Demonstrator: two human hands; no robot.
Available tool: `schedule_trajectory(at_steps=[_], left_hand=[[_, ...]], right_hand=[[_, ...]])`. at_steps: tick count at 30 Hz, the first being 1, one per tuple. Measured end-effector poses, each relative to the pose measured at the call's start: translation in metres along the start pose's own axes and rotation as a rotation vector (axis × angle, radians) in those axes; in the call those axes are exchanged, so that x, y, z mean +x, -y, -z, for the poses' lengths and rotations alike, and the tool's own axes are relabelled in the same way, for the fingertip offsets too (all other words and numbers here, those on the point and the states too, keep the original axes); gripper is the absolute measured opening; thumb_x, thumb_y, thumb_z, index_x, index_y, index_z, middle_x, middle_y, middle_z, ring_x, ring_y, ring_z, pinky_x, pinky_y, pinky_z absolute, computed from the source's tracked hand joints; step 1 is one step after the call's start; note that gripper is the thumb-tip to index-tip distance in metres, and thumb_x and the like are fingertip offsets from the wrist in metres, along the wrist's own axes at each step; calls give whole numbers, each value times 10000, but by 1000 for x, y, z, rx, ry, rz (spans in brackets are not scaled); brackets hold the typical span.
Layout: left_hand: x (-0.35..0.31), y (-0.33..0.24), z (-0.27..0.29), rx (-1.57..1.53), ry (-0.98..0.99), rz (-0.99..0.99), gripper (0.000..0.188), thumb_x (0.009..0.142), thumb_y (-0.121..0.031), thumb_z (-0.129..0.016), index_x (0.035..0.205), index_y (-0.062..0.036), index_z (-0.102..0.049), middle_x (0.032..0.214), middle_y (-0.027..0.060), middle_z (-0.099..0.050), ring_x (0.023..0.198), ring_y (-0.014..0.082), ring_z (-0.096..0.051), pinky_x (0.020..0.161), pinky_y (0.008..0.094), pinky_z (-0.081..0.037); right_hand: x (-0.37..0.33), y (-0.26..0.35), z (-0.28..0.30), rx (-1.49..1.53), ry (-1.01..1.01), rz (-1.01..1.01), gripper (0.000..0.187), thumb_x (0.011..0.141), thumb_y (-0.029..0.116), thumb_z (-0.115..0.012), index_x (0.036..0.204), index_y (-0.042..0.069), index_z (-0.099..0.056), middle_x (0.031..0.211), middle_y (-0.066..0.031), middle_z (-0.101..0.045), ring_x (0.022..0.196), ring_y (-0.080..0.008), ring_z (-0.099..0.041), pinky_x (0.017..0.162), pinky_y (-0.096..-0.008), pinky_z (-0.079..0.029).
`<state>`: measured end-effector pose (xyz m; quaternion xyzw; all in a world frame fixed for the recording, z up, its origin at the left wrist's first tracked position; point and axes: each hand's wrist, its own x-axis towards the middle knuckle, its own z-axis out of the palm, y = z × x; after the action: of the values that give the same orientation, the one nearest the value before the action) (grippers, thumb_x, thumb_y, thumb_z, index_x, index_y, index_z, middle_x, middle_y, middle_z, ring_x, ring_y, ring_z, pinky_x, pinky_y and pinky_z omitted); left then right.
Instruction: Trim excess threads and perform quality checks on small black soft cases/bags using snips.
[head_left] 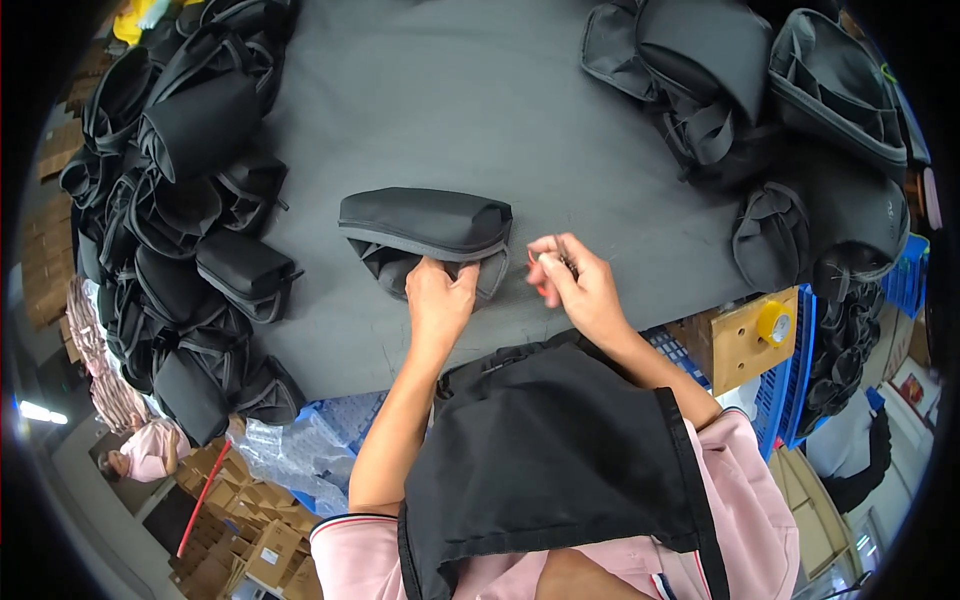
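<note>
A black zippered pouch (430, 215) lies on the dark table in front of me, its opening toward me. My left hand (440, 295) grips the near side of the pouch, with its fingertips hidden inside the opening. Just right of the pouch and apart from it, my right hand (580, 285) is closed around small red-handled scissors (541, 277). Part of the scissors is covered by the fingers, and the hand is slightly blurred.
Many similar black pouches (205, 125) are heaped along the table's left edge. Another heap of larger black pouches (710, 50) stands at the far right. A wooden block (745, 340) with a yellow tape roll (774, 323) sits at the near right edge, beside blue crates (785, 370).
</note>
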<state>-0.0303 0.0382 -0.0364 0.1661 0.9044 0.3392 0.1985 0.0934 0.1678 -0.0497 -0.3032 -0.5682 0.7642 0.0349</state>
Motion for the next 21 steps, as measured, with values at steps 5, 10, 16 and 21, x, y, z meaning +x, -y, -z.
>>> schedule_trajectory(at_steps=[5,10,16,21], left_hand=[[2,-1,0,-472,-3,109,309,776,-172,-665,958,67,-590,891,157,-660,827,161,-607,750,303,-464],[7,2,-4,-474,86,167,355,733,-182,-713,960,65,-596,927,147,-663,864,186,-616,785,302,-462],[14,-6,-1,-355,50,175,395,691,-188,-714,960,73,-592,908,181,-664,858,248,-644,775,317,-470],[13,-4,-7,-331,22,132,378,683,-170,-688,956,69,-584,881,193,-659,847,288,-646,770,323,-470]], right_hand=[[-20,5,3,-615,-38,174,319,832,254,-614,1067,61,-519,979,-150,-604,869,-346,-617,714,-387,-489],[-7,10,1,-663,-73,310,306,811,199,-632,1071,74,-530,993,-122,-596,800,-299,-623,661,-354,-492],[-4,3,5,-718,-141,416,237,779,155,-651,992,78,-581,897,-99,-580,673,-255,-603,589,-331,-479],[6,14,6,-753,-184,530,211,751,146,-663,943,81,-605,805,-76,-553,617,-258,-584,569,-334,-471]])
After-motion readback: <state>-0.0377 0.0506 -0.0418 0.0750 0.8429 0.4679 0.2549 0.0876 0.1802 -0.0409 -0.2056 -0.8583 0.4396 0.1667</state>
